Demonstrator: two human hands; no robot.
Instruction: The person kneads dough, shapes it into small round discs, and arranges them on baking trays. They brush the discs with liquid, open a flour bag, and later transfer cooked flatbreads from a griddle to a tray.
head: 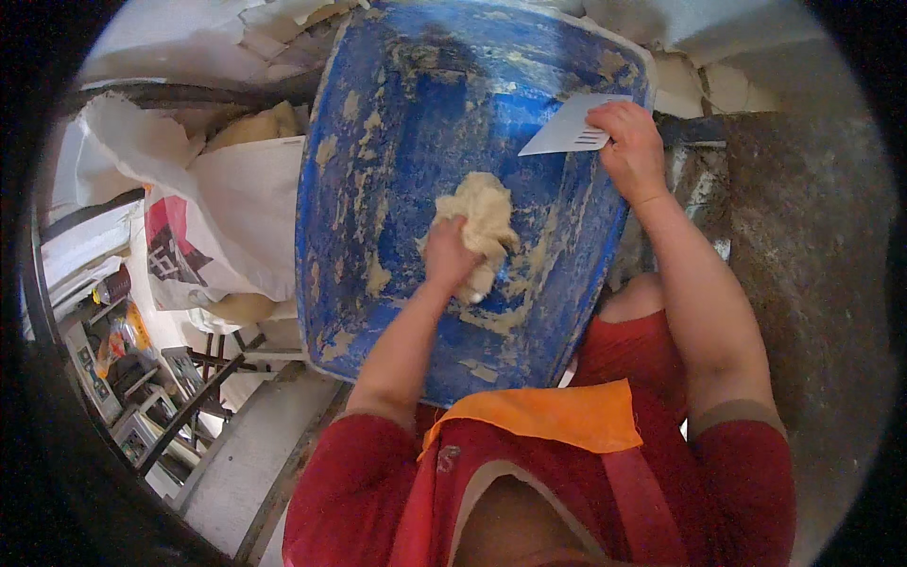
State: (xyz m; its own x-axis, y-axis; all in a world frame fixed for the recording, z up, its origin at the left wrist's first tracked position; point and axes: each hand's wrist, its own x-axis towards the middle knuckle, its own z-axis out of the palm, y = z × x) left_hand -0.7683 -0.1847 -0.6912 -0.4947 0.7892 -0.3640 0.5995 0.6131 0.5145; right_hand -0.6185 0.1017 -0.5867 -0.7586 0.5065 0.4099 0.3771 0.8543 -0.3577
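Below me, a large blue plastic tub [439, 106] has pale, crusted residue smeared over its floor and walls. A lump of beige, dough-like material [482, 205] lies near its middle. My left hand [452, 256] grips the lump's near left side, its fingertips partly hidden in it. At the tub's upper right side, my right hand [629, 145] pinches a thin, whitish flat sheet [563, 131] with dark slots or marks. The sheet is tilted over the tub, apart from the lump.
A white woven sack [241, 205] with printing stands against the tub's left side. Dark metal bars [191, 411] and a grey ledge [248, 439] are at lower left. A brown, worn surface [801, 283] extends along the right.
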